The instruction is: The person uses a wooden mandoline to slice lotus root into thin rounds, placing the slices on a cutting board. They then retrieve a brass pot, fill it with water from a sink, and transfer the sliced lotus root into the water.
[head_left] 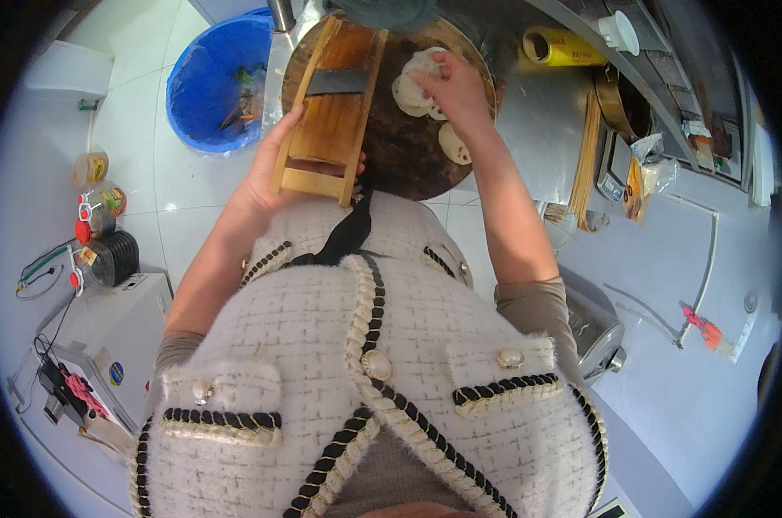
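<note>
My left hand grips the wooden mandoline slicer by its near part, thumb on the left rail and fingertips showing past the right rail. The slicer has a dark metal blade plate across it and leans over the round wooden chopping board. On the board's right side, my right hand pinches at a small overlapping pile of pale lotus root slices. A separate lotus root slice, its holes visible, lies nearer to me below the right wrist.
Left of the board stands a blue lined bin with scraps. Right are a yellow cling film roll, a bundle of thin wooden sticks, a digital scale and a metal pot. Several bottles stand at far left.
</note>
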A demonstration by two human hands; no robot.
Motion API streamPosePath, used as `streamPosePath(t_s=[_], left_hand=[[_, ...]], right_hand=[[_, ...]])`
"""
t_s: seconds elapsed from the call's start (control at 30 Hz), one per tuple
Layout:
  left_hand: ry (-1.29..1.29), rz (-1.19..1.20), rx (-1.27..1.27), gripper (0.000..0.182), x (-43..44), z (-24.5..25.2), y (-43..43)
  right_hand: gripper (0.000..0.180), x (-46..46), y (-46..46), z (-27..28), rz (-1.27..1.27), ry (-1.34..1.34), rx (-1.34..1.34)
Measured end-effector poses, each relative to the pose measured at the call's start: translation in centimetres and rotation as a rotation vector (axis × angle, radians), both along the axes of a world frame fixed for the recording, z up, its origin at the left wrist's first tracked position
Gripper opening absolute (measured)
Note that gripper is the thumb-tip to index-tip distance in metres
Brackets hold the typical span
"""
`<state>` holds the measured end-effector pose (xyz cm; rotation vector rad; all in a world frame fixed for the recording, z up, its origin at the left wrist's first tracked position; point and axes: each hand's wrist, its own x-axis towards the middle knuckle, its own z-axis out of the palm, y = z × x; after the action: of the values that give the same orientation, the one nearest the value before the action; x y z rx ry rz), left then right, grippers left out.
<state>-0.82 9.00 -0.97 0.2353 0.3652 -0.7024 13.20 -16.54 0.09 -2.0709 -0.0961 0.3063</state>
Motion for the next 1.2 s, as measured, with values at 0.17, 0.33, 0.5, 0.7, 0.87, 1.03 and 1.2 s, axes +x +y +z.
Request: streamPosePath(t_s=[0.17,0.33,0.5,0.7,0.87,1.03,1.2], left_hand=[[0.029,0.017,0.013,0.077,-0.4,0.1,0.1],[0.036,0.048,-0.008,0.076,-0.3,-0.2,-0.1],[0.027,0.092,0.011,0.077,-0.6,-0.1,-0.2],[0.028,0.037,-0.024,0.077,-0.5,-0.3,0.0],[0.065,0.026,0.009,0.073,0.0,0.1,0.0],[0.051,0.010,0.008,0.074,-0.2,0.7,0.2],[0.058,0.015,0.000,0.075,-0.4,1.0,0.3]], right_hand=[[0.024,3.9,1.9,0.4,-0.040,0.060,0.191],[0.030,3.3,7.2,2.5,0.080,-0.097,0.148],[0.077,3.7,12.7,3.7,0.193,-0.194,0.118],[0.078,2.6,3.2,3.4,0.304,-0.271,-0.404],[0.099,-1.6,1.3,-0.9,0.345,-0.276,-0.871],[0.102,-1.2,0.2,-3.3,0.313,-0.306,-0.776],[0.096,-0.4,-1.0,-4.4,0.361,-0.423,-0.675]])
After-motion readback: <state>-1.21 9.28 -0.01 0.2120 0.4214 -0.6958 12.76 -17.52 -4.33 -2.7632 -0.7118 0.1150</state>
